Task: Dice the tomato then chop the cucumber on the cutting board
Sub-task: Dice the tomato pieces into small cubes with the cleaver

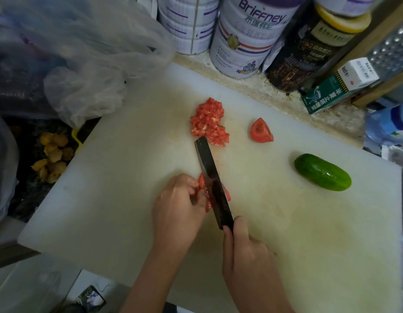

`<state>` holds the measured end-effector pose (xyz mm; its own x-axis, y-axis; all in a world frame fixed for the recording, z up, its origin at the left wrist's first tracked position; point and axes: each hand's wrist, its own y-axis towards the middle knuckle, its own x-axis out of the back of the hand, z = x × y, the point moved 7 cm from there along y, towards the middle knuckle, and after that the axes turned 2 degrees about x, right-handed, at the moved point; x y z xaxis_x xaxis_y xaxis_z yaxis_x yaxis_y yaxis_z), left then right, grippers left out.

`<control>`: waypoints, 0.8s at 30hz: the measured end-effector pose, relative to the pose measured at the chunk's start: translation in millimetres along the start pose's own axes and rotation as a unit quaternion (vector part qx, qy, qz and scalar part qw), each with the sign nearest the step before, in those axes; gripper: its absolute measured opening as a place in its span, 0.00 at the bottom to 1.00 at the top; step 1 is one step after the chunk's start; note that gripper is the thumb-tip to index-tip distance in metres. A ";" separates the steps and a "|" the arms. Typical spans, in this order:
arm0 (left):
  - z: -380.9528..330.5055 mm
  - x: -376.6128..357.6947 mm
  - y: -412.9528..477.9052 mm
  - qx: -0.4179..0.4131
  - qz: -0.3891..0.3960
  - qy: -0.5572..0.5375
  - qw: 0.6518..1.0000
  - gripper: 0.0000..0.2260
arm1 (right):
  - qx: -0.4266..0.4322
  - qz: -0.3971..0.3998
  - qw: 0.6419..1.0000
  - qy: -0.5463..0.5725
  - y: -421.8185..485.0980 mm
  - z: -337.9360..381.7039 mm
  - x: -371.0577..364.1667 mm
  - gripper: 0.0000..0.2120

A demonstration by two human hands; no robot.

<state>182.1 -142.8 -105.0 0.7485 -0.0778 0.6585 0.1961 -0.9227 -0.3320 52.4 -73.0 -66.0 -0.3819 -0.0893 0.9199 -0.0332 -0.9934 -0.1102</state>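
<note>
At the far left a crumpled translucent plastic bag [83, 86] slumps over the counter edge, with some small yellow-orange lumps [52, 154] below it that are too dim to identify. Beside them lies the large white plastic cutting board [128, 177], which carries all the work. The left hand [178, 206] sits near the board's middle, its fingers curled down onto a red, partly sliced tomato piece [202, 184], probably so the fingertips stay tucked back from the edge while they pin the wet flesh. Pressed against that piece is the dark, broad-bladed knife [213, 181], its tip pointing away towards a loose red pile of diced tomato [209, 122] pushed to the far side, apparently to keep the cutting spot free. The right hand [248, 251] is wrapped tight round the knife's handle, thumb and forefinger up near the blade's heel for control. Further right a red tomato wedge [261, 131] waits cut side up, apart from the pile, so the dicing looks unfinished. Well to the right lies the whole, dark green cucumber [322, 172], untouched and clear of the blade. Behind the board stand white labelled tins [243, 41] and a green carton [324, 96].
</note>
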 end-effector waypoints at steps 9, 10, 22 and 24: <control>2.9 -1.3 2.4 0.002 0.004 0.003 1.000 0.05 | 0.023 0.017 0.999 0.020 22.6 2.3 -12.1 0.12; 3.1 -1.5 2.5 0.001 0.003 0.002 1.000 0.05 | 0.027 0.007 1.000 0.008 28.5 3.8 -13.2 0.14; 5.7 -3.7 1.9 0.008 -0.013 -0.019 1.000 0.09 | -0.040 0.056 0.997 0.033 -16.4 -20.7 -19.9 0.17; 5.8 -4.0 1.4 -0.001 -0.016 -0.019 1.000 0.09 | -0.054 0.069 0.996 0.029 -19.0 -22.8 -23.2 0.16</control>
<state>183.1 -141.6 -112.0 0.7655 -0.0333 0.6426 0.2197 -0.9251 -0.3096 40.8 -50.4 -93.8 -0.4417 -0.2174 0.8704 -0.0749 -0.9579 -0.2772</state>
